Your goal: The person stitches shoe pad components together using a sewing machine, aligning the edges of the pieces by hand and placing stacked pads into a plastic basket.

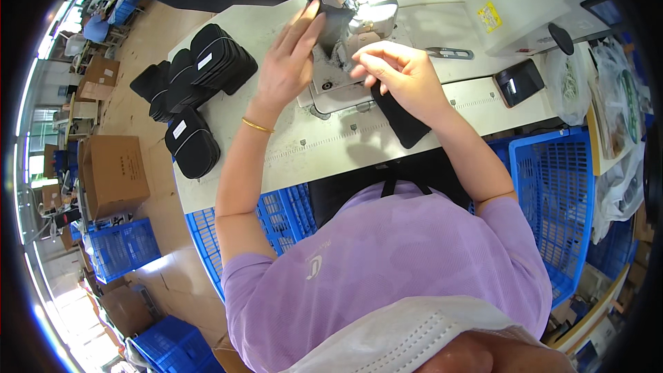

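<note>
My left hand (290, 62) reaches up to the sewing machine (366, 17), its fingers stretched out flat. The fingertips rest at the edge of a dark fabric piece (336, 25) beside the needle area. My right hand (404, 76) hovers just right of the machine's foot, thumb and fingers curled together in a pinch. What it holds, if anything, is too small to see. Below that hand lies a black rounded fabric piece (404, 124) on the white sewing table (276, 155), partly hidden by the palm and wrist.
Bundled stacks of black fabric pieces (221, 59) lie at the table's left. Thread snips (449, 53) and a phone (519, 83) lie on the right, near a plastic bag (568, 86). Blue crates (552, 200) flank my lap. Cardboard boxes (117, 173) stand on the floor.
</note>
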### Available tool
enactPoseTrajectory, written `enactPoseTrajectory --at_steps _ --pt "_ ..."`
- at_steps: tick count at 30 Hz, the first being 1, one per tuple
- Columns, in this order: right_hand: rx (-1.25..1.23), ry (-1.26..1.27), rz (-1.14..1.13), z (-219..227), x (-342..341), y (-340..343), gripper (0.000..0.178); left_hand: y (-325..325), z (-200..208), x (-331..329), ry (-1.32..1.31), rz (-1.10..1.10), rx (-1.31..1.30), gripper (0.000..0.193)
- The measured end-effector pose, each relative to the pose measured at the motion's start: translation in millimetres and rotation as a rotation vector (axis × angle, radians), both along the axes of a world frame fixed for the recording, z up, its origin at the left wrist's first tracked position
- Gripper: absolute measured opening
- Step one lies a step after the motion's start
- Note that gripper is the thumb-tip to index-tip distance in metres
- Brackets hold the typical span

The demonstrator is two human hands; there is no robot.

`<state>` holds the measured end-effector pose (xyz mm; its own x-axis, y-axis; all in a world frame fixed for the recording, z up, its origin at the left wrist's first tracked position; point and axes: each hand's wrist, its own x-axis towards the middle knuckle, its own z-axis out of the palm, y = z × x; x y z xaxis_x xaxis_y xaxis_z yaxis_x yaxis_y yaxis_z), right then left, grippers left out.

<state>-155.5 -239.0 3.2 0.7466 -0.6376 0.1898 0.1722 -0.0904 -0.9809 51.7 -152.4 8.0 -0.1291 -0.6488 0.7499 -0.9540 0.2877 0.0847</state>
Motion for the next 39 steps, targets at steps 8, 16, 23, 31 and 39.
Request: enactPoseTrajectory --at_steps 8,16,23,31,39 --pt "-0.081 0.006 -0.001 5.3 -1.8 30.7 0.022 39.4 40.3 -78.0 -0.319 0.157 -0.146 0.035" --pt "0.099 -0.064 0.069 4.6 2.3 27.3 0.026 31.0 34.3 -75.6 -0.309 0.095 -0.139 0.049" --pt "0.184 -0.102 0.109 7.8 9.4 11.5 0.024 11.1 38.0 -74.5 -0.288 0.11 -0.149 0.047" --pt "0.194 -0.149 0.056 15.4 17.4 4.8 0.023 -2.3 33.7 -64.2 -0.21 0.138 -0.176 0.037" --pt "0.135 -0.119 0.05 7.1 9.3 4.1 0.028 5.3 31.6 -58.1 0.098 0.037 -0.233 0.033"
